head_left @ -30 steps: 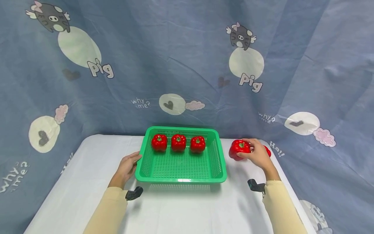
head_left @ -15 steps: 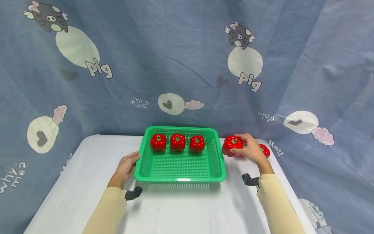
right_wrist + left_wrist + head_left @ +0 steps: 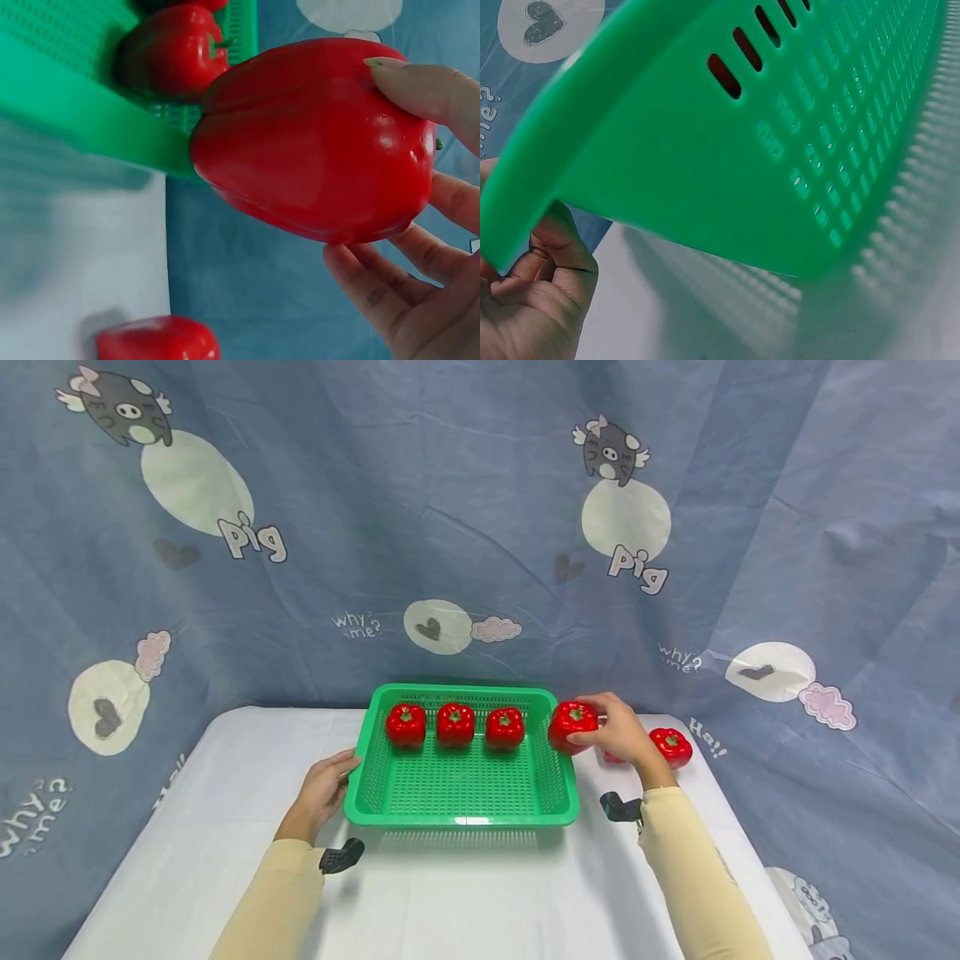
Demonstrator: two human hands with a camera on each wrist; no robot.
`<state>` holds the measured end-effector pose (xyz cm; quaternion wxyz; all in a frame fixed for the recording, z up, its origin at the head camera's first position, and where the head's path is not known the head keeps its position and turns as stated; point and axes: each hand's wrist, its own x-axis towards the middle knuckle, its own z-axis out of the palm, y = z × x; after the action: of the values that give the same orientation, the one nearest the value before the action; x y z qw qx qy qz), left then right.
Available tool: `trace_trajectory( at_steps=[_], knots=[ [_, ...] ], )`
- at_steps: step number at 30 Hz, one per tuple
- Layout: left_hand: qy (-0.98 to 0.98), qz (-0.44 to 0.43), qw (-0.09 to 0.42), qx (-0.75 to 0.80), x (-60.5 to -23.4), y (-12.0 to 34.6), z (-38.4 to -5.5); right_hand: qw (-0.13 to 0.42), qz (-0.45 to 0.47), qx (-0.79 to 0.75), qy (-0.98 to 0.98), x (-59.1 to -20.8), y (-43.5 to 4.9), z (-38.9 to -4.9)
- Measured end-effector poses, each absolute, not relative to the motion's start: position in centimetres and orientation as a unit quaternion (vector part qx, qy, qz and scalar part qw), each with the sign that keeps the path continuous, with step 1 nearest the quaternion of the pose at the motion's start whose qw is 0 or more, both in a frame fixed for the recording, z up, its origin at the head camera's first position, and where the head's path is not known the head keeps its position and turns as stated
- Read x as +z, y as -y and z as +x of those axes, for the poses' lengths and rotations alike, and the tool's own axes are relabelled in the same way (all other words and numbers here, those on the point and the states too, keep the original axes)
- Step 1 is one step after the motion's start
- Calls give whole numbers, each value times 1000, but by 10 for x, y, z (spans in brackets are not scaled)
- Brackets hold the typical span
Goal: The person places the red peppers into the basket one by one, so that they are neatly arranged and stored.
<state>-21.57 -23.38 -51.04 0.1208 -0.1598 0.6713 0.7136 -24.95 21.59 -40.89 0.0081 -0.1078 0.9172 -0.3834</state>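
Observation:
My right hand (image 3: pixel 621 733) holds a red bell pepper (image 3: pixel 570 728) between thumb and fingers, raised over the right rim of a green plastic basket (image 3: pixel 459 820). In the right wrist view this bell pepper (image 3: pixel 307 142) lies sideways in the grip, its stem toward the palm. Along the basket's back side sit three more red bell peppers (image 3: pixel 455 725) in a row. My left hand (image 3: pixel 318 793) grips the basket's left rim; the left wrist view shows its curled fingers (image 3: pixel 562 247) beneath the edge.
To the right of the basket, a red bell pepper (image 3: pixel 671 748) rests near the table's right edge. Another red bell pepper (image 3: pixel 613 758) is mostly hidden behind my right hand. A blue printed cloth (image 3: pixel 480 527) hangs behind the white table (image 3: pixel 465 902).
My right hand has carried its bell pepper leftward from the table's right side to the basket's right rim, uncovering the peppers behind. The left hand stays on the basket.

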Motion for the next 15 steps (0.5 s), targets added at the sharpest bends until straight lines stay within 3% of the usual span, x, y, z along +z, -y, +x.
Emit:
trace_trajectory(
  at_steps=[15],
  knots=[
    [-671,-161,122,713,-511,234,-216,33,-106,-387,-915,-416,-187,-262]
  ],
)
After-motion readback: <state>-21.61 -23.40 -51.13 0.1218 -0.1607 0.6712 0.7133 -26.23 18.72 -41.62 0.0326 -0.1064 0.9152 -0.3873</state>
